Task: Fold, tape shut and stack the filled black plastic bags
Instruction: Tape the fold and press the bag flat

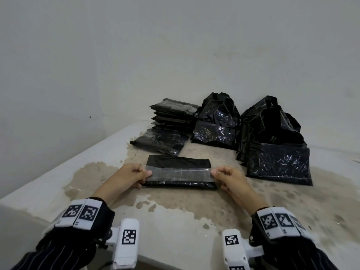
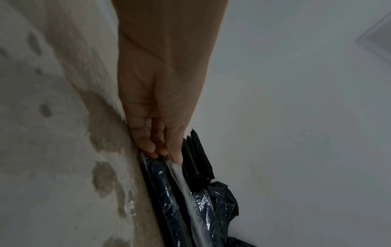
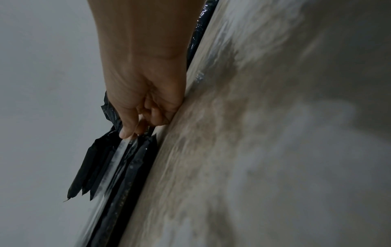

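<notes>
Nearest to the camera are the two wrists, each with a black band carrying white marker blocks, and striped dark sleeves behind them. A little further, the left hand (image 1: 134, 175) and the right hand (image 1: 228, 177) hold the two ends of a strip of clear tape (image 1: 178, 174). The grip of each hand is a pinch: thumb on top, the other fingers curled below, closed on the end of the tape. The tape is stretched across a folded black bag (image 1: 179, 173), which lies flat on the stained surface (image 1: 175, 215) between the hands. From these views I cannot tell how much of the tape already sticks to the bag. In the left wrist view the thumb (image 2: 175, 150) presses on the tape end at the bag's edge.

Behind this bag, to the left, one flat closed bag (image 1: 161, 141) lies alone, and just behind it a stack of folded bags (image 1: 173, 114) stands near the wall. To the right of the stack are two groups of bags with loose open tops (image 1: 216, 123), the larger one (image 1: 272, 145) nearer and at the far right. A plain grey wall (image 1: 175, 45) closes the scene.
</notes>
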